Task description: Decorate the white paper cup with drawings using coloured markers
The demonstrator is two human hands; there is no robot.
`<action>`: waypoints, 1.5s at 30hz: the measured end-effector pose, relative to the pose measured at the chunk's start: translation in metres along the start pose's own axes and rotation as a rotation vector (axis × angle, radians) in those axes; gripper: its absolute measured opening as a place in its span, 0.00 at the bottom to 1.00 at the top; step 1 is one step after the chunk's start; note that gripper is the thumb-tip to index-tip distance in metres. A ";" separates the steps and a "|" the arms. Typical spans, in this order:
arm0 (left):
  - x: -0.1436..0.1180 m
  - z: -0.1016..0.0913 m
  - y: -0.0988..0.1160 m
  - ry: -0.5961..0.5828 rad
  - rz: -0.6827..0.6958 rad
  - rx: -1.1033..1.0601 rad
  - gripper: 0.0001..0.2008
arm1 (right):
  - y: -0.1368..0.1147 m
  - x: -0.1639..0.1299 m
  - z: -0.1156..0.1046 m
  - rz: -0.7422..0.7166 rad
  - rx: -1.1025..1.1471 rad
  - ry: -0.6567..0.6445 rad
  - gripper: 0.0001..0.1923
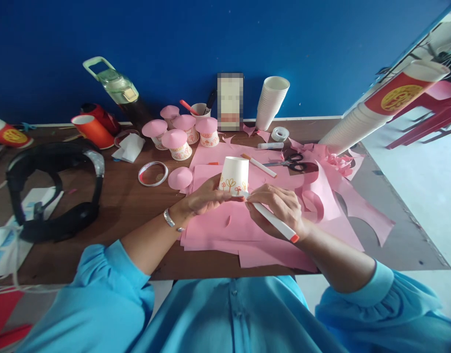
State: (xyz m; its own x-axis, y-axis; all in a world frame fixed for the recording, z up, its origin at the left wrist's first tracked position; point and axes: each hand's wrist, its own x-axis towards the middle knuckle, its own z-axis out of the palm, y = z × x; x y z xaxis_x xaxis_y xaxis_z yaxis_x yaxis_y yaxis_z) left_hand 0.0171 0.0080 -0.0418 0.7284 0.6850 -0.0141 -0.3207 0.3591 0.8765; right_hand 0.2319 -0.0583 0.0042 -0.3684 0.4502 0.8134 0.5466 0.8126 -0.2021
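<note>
Your left hand [207, 197] steadies an upturned white paper cup [235, 175] that stands on the pink paper sheets [225, 225] in the middle of the brown table [130, 206]; your fingers wrap its lower left side, and small orange drawings run along its rim. Your right hand [280, 208] is closed around a white marker [275, 220] with an orange end cap, its tip touching the cup's lower right edge.

Just left of the cup lies a loose pink paper cone [180, 177], and beyond it a cluster of cups capped in pink [181, 133]. A roll of tape [152, 173] sits near the cone. Black scissors [293, 162] and a second marker [259, 165] lie on the paper to the right of the cup. A stack of white cups [271, 102] stands tilted by the blue wall [225, 39]; black headphones [52, 191] rest at the far left.
</note>
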 end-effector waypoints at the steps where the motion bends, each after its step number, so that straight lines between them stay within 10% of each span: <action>1: 0.000 0.001 0.001 -0.001 0.002 -0.001 0.14 | 0.000 0.000 0.000 -0.002 0.001 0.000 0.12; 45: -0.003 0.005 0.005 0.055 0.039 -0.014 0.18 | 0.000 0.001 -0.004 0.011 0.051 0.055 0.14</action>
State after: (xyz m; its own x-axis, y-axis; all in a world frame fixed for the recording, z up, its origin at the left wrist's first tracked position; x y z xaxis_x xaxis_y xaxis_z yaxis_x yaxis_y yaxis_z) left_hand 0.0163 0.0045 -0.0352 0.6808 0.7324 -0.0070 -0.3569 0.3401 0.8700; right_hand 0.2343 -0.0596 0.0071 -0.3204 0.4391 0.8394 0.5111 0.8262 -0.2371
